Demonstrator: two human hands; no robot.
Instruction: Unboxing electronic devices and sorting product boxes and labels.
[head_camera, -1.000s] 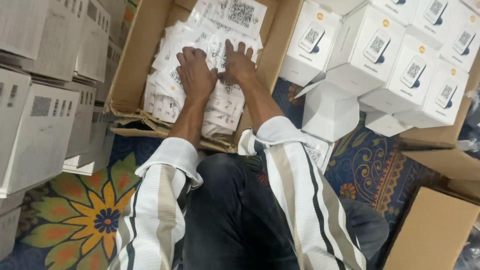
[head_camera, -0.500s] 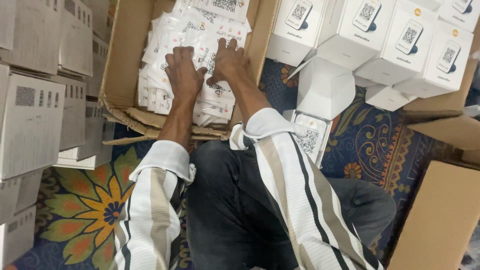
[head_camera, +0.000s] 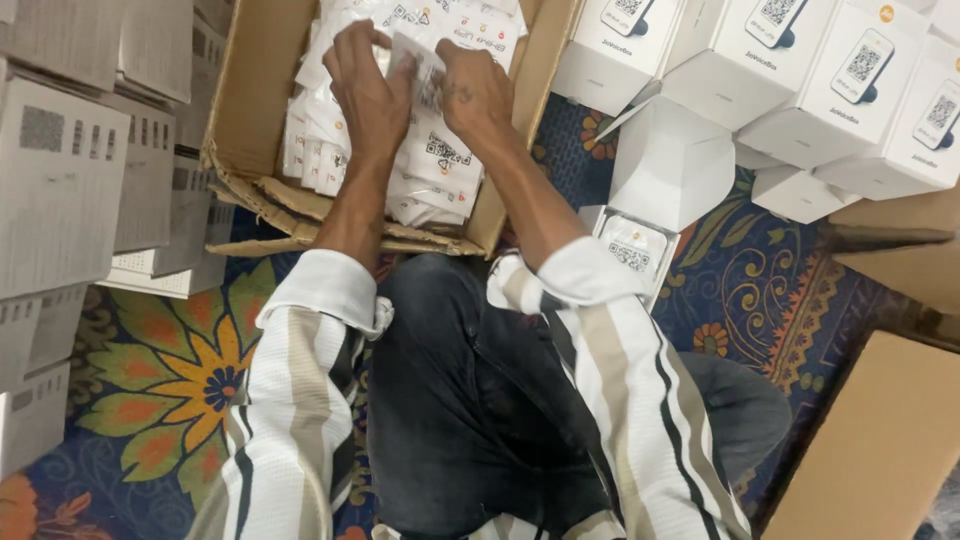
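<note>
White leaflets heaped in carton

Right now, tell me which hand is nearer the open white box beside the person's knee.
Right. The right hand is in the cardboard carton, up-left of the open white box; the left hand lies farther left.

A cardboard box stands open-topped, packed with white leaflets, so hands enter from above only. Grey cartons wall off the left; white product boxes crowd the right. Patterned carpet lies bare at lower left.
</note>
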